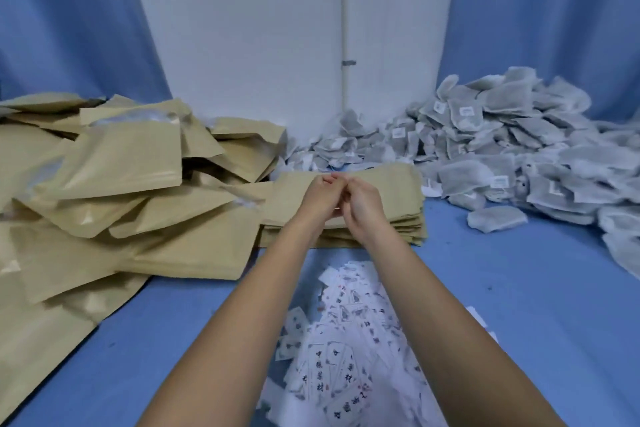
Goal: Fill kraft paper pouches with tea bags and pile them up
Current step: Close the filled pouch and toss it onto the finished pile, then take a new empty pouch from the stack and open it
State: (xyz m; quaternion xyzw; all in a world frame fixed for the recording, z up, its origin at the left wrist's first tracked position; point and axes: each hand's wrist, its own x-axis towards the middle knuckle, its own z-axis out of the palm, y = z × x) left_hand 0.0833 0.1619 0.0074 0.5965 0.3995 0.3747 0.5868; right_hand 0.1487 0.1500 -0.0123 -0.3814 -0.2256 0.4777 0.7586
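Both hands meet in the middle of the scene. The left hand [320, 196] and right hand [362, 201] touch each other with fingers curled, over a neat stack of flat pouches [394, 194]. I cannot tell whether they grip anything. A loose heap of pouches [121, 166] sprawls to the left, and a heap of tea bags [502, 135] lies far right. Printed paper slips [339, 340] lie near, under the forearms, on the blue cloth [519, 288].
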